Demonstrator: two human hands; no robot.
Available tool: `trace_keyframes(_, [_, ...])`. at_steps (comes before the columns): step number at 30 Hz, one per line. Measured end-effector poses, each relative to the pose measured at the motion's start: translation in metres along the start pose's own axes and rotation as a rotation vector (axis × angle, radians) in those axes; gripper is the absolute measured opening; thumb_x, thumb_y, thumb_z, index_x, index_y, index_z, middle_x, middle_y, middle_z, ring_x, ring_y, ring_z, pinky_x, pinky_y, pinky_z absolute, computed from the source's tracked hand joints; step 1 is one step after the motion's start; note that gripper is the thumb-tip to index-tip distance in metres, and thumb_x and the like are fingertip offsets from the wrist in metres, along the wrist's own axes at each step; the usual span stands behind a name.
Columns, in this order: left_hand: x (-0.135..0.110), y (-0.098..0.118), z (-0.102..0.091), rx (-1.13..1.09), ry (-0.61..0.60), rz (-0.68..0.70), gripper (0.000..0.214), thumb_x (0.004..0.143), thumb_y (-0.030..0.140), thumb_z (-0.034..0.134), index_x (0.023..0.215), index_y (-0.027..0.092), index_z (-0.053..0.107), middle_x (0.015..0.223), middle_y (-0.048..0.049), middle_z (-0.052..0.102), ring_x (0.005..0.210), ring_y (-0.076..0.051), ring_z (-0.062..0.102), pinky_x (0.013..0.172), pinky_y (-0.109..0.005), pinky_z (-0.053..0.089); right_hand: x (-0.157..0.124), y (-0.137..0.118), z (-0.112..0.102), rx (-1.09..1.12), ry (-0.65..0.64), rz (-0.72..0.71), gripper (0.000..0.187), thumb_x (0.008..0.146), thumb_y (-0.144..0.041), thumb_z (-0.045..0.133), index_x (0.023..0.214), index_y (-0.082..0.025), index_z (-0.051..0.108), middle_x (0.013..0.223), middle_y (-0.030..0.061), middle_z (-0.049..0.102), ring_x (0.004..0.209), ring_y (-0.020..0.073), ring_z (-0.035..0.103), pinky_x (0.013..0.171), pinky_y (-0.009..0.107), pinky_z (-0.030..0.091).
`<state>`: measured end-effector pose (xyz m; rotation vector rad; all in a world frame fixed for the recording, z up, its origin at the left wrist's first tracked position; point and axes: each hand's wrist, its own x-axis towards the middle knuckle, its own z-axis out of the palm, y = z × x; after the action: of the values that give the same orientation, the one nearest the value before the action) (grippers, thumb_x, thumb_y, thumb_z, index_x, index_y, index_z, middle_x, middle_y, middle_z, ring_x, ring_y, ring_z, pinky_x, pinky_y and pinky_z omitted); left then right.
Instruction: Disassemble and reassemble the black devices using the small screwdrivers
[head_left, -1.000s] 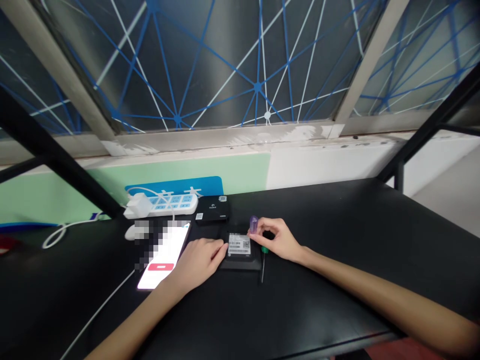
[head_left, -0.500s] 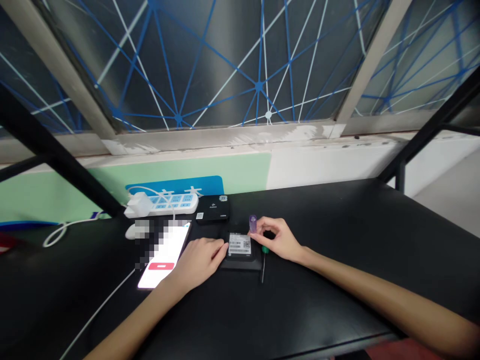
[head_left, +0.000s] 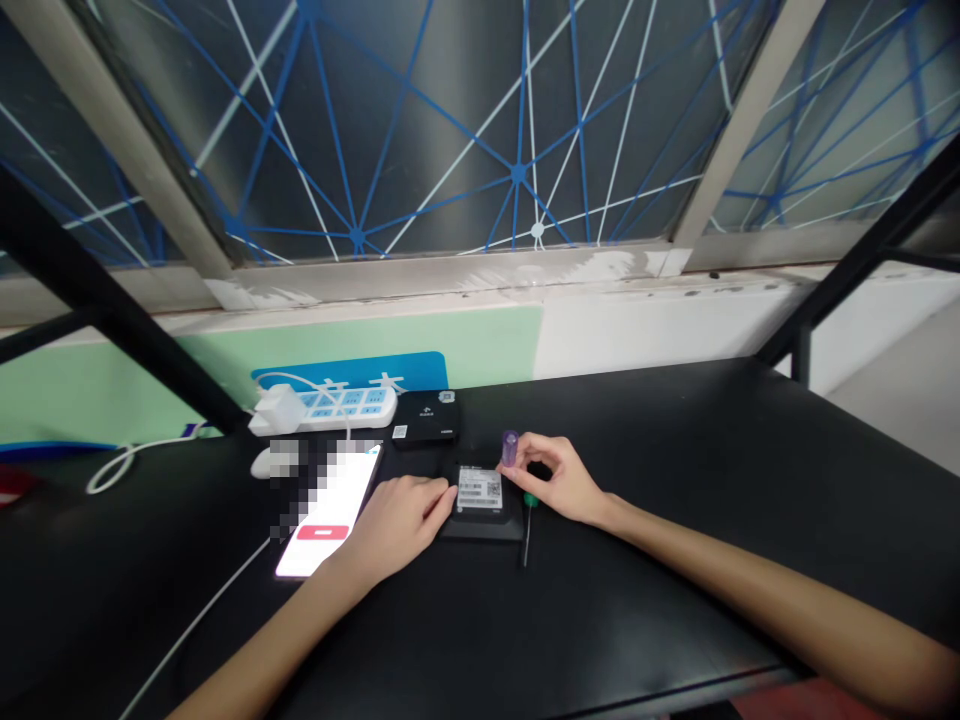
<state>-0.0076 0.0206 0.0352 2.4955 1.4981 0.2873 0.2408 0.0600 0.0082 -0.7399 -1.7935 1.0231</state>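
Observation:
A small black box (head_left: 495, 527) with a white printed label (head_left: 477, 489) lies label up on the table. My left hand (head_left: 401, 520) is closed against its left side, fingers together, thumb and fingertips at the edge. A screwdriver (head_left: 510, 448) with a see-through purple handle stands almost upright at the box's far right corner. The thumb and fingers of my right hand (head_left: 556, 476) pinch it low on the handle; its tip is hidden. A second screwdriver (head_left: 529, 525) with a green handle lies beside the box, partly under my right hand.
Left of my left hand lies a lit phone (head_left: 330, 515), partly blurred out. Behind stand a white power strip (head_left: 352, 408) with a plugged-in adapter and a flat black set-top box (head_left: 426, 416). A white cable (head_left: 202, 620) crosses the table (head_left: 675, 600) at left.
The purple handle has shifted very slightly to the right in my right hand. My left hand and the box stay where they were.

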Motion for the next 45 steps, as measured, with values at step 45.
trace_keyframes(45, [0.0000, 0.0025, -0.0024, 0.016, -0.004, -0.001, 0.043, 0.104, 0.036, 0.032, 0.069, 0.021, 0.053, 0.069, -0.0012, 0.063, 0.065, -0.019, 0.062, 0.057, -0.028, 0.030, 0.0013, 0.0026, 0.0003, -0.025, 0.022, 0.036, 0.025, 0.082, -0.038, 0.073, 0.082, -0.016, 0.062, 0.074, 0.0022, 0.064, 0.062, 0.0125, 0.058, 0.061, 0.027, 0.052])
